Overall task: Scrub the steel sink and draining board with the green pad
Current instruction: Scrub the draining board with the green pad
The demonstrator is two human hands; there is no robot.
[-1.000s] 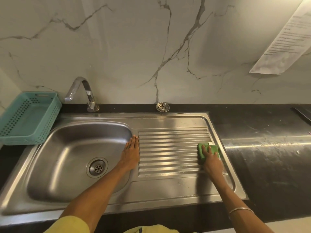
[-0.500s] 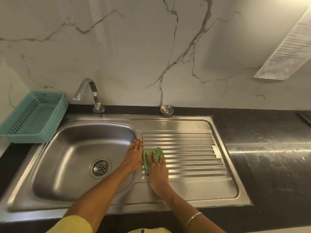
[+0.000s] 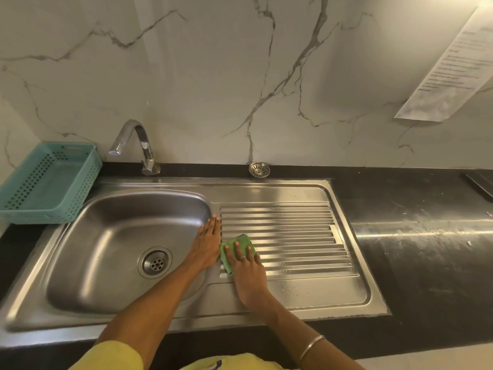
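Observation:
The steel sink bowl (image 3: pixel 112 244) with its round drain (image 3: pixel 155 262) lies at left, and the ribbed draining board (image 3: pixel 296 236) adjoins it on the right. My left hand (image 3: pixel 206 243) rests flat, fingers together, on the strip between bowl and board. My right hand (image 3: pixel 246 271) presses the green pad (image 3: pixel 241 243) flat onto the left end of the ribs, right beside my left hand. Most of the pad is hidden under my fingers.
A curved steel tap (image 3: pixel 136 145) stands behind the bowl. A teal plastic basket (image 3: pixel 50 182) sits at the left. A loose strainer (image 3: pixel 259 169) lies on the black counter (image 3: pixel 426 236) behind the board. A printed sheet (image 3: pixel 453 68) hangs on the marble wall.
My right hand slid the pad from the right end of the ribs to the left end, then slightly toward me. My left hand stayed in place.

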